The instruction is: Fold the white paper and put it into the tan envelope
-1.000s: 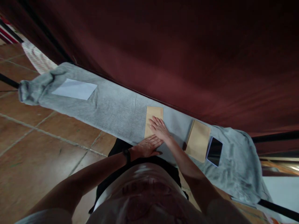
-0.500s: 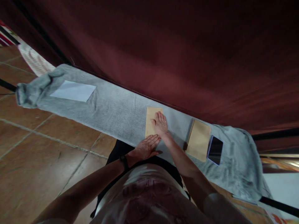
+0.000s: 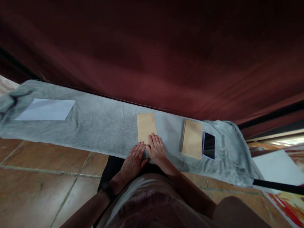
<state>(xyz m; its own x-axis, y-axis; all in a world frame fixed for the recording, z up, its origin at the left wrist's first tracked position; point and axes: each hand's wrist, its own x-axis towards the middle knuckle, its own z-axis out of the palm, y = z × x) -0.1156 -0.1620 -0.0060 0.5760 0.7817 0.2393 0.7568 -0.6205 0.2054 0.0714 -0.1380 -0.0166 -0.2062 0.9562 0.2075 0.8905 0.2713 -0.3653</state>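
Observation:
A tan paper envelope (image 3: 145,126) lies flat on the grey cloth (image 3: 106,123) in front of me, its long side running away from my body. My right hand (image 3: 156,149) rests on the envelope's near right corner, fingers stretched out. Beside it, my left hand (image 3: 134,160) lies flat with its fingertips at the near left corner. Neither hand grips anything. Small reddish print shows near the envelope's far right corner. The near edge is partly covered by my fingers.
A stack of similar tan envelopes (image 3: 192,139) lies to the right, with a dark-screened phone (image 3: 209,145) beside it. White paper (image 3: 46,109) lies at the far left. A dark red curtain (image 3: 152,63) hangs along the back edge; tiled floor (image 3: 35,183) shows below.
My right hand has slid from the middle of the envelope toward its near edge, uncovering the far part. The camera view has turned, shifting the whole scene leftward.

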